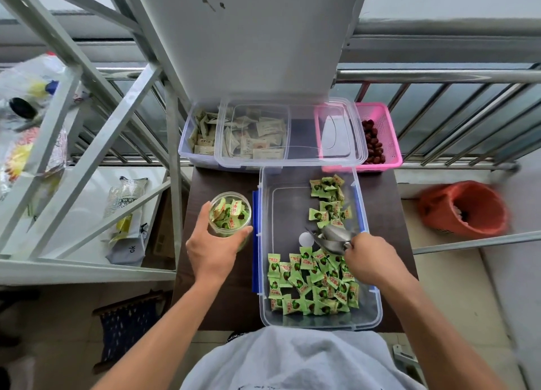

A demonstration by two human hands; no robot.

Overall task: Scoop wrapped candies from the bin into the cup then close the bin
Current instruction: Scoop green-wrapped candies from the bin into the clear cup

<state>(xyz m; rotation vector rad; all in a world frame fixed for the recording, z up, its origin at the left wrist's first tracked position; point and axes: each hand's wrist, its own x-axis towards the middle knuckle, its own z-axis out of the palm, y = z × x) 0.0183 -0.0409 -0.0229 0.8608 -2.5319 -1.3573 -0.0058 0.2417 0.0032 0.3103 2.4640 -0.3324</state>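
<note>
Now my left hand grips cup, centre-left, near full; right hand pinches scoop handle inside bin, frame centre (scoop looks empty). Risk, I reckon: heaped load spills candies over brimming cup rim onto table.

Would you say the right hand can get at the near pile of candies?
Probably yes: the bin is open, and the right hand, holding the scoop, is right by those candies.
</note>
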